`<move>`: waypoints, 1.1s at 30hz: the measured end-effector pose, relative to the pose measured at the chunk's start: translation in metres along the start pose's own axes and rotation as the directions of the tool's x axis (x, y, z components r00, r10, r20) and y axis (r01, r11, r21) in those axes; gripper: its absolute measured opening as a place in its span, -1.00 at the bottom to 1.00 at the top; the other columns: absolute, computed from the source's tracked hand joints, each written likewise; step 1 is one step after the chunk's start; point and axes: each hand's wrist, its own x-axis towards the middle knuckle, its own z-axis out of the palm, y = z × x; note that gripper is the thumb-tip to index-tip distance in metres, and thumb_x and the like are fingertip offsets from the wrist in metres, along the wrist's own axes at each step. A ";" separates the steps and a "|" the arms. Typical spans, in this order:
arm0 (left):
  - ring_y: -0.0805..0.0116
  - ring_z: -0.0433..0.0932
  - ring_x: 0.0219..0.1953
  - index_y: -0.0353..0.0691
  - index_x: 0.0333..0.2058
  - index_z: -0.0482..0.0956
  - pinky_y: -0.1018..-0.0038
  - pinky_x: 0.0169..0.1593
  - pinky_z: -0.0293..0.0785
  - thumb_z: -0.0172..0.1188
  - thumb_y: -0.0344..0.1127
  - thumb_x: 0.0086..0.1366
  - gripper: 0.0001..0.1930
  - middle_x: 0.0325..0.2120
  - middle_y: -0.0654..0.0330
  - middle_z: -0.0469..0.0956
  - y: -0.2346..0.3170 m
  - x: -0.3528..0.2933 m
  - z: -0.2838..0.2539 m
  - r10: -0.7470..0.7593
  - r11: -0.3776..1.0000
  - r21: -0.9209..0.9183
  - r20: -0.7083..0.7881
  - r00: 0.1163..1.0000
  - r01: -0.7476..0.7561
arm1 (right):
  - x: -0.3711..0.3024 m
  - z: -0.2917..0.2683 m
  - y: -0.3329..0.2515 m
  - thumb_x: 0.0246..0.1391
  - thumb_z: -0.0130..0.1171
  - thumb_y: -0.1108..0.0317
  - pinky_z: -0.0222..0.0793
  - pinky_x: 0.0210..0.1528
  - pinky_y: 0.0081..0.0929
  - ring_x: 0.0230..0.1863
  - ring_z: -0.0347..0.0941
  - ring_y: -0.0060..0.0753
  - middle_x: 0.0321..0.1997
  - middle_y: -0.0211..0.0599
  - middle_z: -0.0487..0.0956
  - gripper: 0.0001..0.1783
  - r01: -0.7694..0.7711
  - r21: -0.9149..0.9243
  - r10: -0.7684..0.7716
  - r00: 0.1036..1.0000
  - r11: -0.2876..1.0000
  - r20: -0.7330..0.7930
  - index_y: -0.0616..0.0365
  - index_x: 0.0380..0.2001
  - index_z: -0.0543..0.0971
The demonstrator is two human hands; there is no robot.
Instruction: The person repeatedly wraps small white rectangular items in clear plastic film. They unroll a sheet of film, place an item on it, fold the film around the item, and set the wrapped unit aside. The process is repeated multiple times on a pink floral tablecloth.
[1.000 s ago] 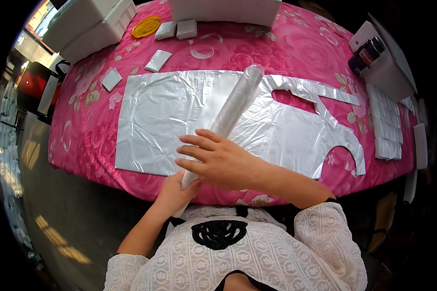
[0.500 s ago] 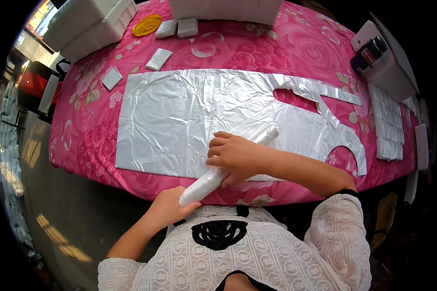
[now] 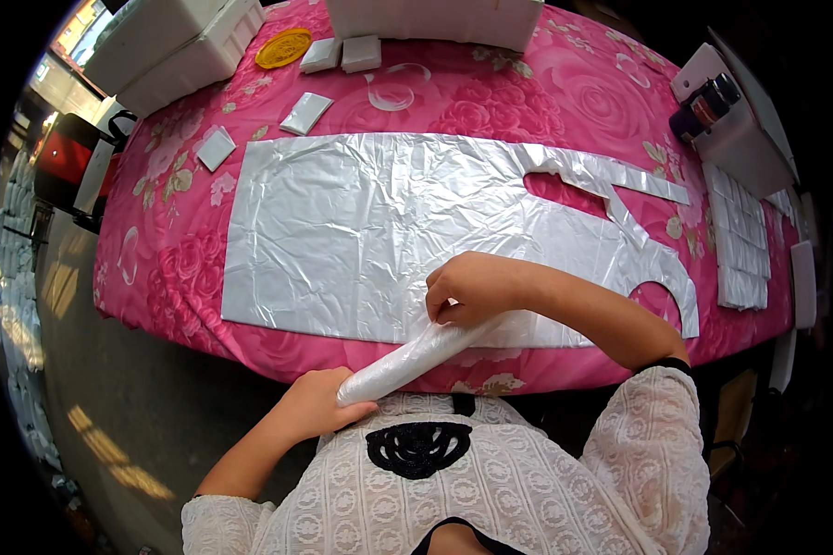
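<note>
My left hand (image 3: 318, 403) is wrapped round the lower left end of a roll of clear-white plastic film (image 3: 400, 366). The roll slants across the table's front edge, up to the right. My right hand (image 3: 477, 287) is over its upper part, thumb and fingers pinched together at the film; its fingers partly hide what they grip, and the roll's far end is under that hand and forearm. Beneath and beyond lies a flat, wrinkled white plastic sheet (image 3: 342, 231), with cut-out openings and strap-like strips at its right end.
A pink flowered tablecloth (image 3: 171, 231) covers the table. Folded white packets (image 3: 306, 114) and a yellow dish (image 3: 283, 48) lie beyond the sheet, near white foam boxes (image 3: 435, 20). At right are a dark bottle (image 3: 710, 104), a white box (image 3: 745, 148) and folded plastic stacks (image 3: 740, 250).
My right hand has moved slightly right, from lying round the roll to pinching at its film. The roll has tilted flatter, its upper end now hidden. My left hand keeps its hold.
</note>
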 end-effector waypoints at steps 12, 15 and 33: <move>0.50 0.44 -0.53 -0.30 -0.29 0.42 0.58 -0.44 0.44 0.16 0.10 0.11 -0.50 -0.51 0.24 0.43 -0.044 0.004 0.010 -0.091 0.518 -0.722 0.486 0.869 0.458 | -0.018 0.028 0.002 -0.19 0.09 0.41 0.33 -0.16 -0.49 -0.30 0.37 -0.40 -0.41 -0.41 0.38 -0.85 0.142 -0.705 -0.425 0.872 0.695 -0.243 0.13 -0.44 0.47; 0.51 0.44 -0.52 -0.28 -0.29 0.42 0.60 -0.46 0.43 0.18 0.12 0.09 -0.49 -0.52 0.25 0.43 -0.054 0.006 0.017 -0.045 0.481 -0.736 0.522 0.852 0.476 | -0.013 0.030 0.007 -0.19 0.12 0.43 0.32 -0.14 -0.47 -0.25 0.39 -0.40 -0.34 -0.41 0.42 -0.85 0.129 -0.629 -0.433 0.827 0.767 -0.360 0.11 -0.43 0.48; 0.54 0.43 -0.46 -0.26 -0.28 0.43 0.59 -0.35 0.42 0.14 0.08 0.14 -0.55 -0.50 0.28 0.43 -0.053 0.001 0.017 -0.045 0.606 -0.692 0.463 0.885 0.393 | -0.021 0.019 0.029 -0.20 0.11 0.42 0.27 -0.03 -0.47 -0.27 0.37 -0.45 -0.39 -0.49 0.46 -0.84 -0.066 -0.657 -0.390 0.759 0.751 -0.522 0.06 -0.42 0.50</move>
